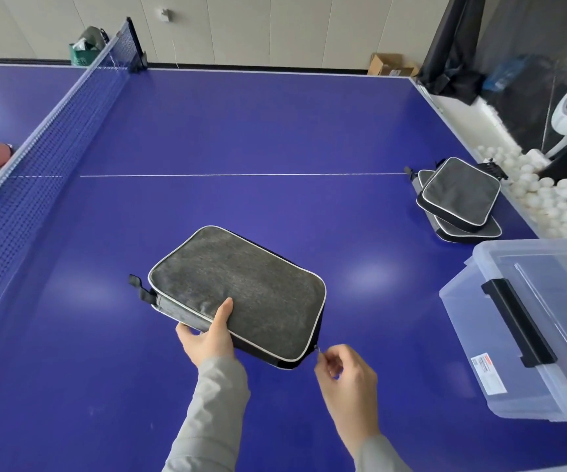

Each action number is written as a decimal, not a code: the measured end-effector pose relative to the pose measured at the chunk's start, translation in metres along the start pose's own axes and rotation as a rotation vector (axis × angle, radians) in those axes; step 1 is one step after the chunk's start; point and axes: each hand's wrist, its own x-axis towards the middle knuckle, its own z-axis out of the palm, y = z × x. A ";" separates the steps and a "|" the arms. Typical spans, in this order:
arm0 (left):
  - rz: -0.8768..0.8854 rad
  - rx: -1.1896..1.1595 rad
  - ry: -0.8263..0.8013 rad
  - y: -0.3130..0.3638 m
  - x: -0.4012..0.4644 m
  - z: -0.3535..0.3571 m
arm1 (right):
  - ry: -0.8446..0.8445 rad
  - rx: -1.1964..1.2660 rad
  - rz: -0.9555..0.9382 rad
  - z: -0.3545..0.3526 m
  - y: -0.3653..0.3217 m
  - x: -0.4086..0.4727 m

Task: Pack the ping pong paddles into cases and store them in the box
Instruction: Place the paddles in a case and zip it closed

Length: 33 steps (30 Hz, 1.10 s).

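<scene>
Grey paddle case [238, 294] lies on the blue ping pong table [241, 131], its near edge gripped by the left hand [207, 338] while the right hand [343, 373] pinches the zipper pull [317, 349] at its corner. Two more cases [459, 199] sit stacked beyond the clear plastic box [530, 332].

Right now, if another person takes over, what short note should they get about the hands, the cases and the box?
Left hand grips the near edge of the grey case, thumb on top.
Right hand pinches the zipper pull at the case's near corner.
Two more cases lie stacked at the table's right edge.
Clear box stands on the right, lid on.
Left: finish with the zipper, open the box, store all cases.
</scene>
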 end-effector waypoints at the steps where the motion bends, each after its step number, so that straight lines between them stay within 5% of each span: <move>1: -0.008 0.004 -0.022 0.002 -0.001 -0.001 | -0.005 0.007 0.013 -0.002 0.001 0.004; 8: -0.062 0.008 -0.203 0.018 -0.004 -0.015 | 0.031 0.069 0.100 -0.017 0.010 0.054; 27: 0.012 0.249 -0.804 0.078 0.004 -0.025 | -0.145 0.094 -0.262 -0.043 -0.021 0.111; 33: 0.011 0.342 -0.914 0.079 0.005 -0.025 | -0.202 0.209 -0.148 -0.048 -0.031 0.118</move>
